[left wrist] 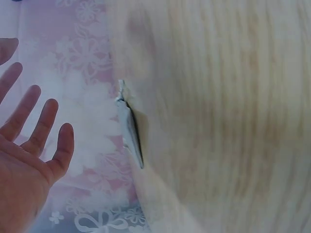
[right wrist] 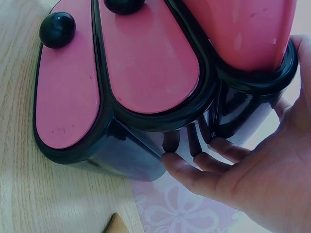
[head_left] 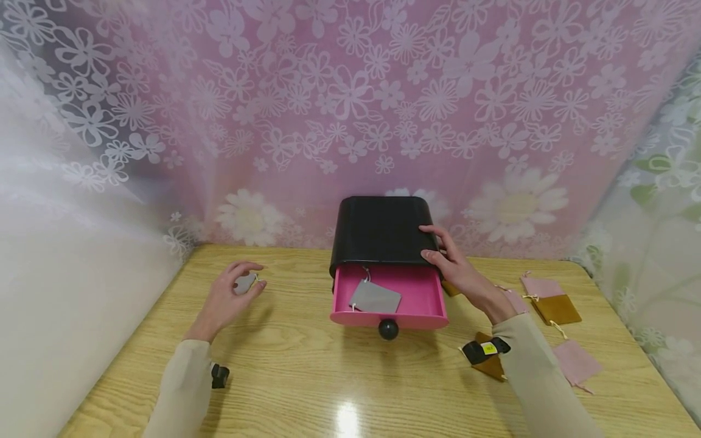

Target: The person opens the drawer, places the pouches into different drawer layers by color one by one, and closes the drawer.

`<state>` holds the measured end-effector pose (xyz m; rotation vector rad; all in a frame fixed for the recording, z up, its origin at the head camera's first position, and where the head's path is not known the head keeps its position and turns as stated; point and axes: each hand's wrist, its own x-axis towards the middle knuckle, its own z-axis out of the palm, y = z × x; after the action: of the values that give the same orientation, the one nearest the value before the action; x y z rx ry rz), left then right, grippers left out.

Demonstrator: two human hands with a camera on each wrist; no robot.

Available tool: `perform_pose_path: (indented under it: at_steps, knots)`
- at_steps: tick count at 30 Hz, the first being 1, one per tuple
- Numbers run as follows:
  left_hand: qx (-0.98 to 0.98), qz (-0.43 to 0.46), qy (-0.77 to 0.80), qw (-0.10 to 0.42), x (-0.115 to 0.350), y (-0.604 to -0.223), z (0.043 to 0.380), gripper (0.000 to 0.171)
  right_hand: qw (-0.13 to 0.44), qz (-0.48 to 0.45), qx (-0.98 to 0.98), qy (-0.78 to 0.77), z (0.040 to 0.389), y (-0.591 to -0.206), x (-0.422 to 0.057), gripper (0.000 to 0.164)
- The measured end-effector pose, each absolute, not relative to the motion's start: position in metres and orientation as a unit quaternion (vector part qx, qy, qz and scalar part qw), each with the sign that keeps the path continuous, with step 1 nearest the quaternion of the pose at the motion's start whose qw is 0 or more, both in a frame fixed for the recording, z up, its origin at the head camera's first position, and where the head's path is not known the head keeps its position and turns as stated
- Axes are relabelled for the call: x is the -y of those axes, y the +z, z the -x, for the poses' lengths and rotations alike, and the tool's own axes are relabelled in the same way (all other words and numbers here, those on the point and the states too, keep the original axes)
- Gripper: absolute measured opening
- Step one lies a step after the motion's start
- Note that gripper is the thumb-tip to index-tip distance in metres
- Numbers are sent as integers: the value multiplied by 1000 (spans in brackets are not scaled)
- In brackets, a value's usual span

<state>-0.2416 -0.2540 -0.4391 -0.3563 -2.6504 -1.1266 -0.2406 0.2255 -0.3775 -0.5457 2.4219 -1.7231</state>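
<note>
A black cabinet (head_left: 383,231) with pink drawer fronts (right wrist: 150,68) stands at the back of the table. Its top drawer (head_left: 389,319) is pulled out, and a grey drawstring pouch (head_left: 375,297) lies inside. My right hand (head_left: 462,277) rests on the cabinet's upper right edge, with fingertips touching its side in the right wrist view. To the left, my left hand (head_left: 226,298) hovers with fingers spread around another grey pouch (head_left: 245,282) as seen from the head. The left wrist view shows that pouch (left wrist: 130,128) on the table, apart from the fingers.
Right of the cabinet lie several pink and brown pouches, among them a brown one (head_left: 557,309) and a pink one (head_left: 577,363). A floral curtain (head_left: 350,121) hangs behind the wooden table (head_left: 296,377). Round black knobs (head_left: 388,330) jut from the drawers.
</note>
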Motion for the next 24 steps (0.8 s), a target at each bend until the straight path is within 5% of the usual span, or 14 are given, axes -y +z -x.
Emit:
perform_pose_path:
  at_steps: [24]
  knots:
    - [932, 105, -338, 82, 290, -459, 260, 40, 69, 179, -794, -577, 242, -378, -226, 56]
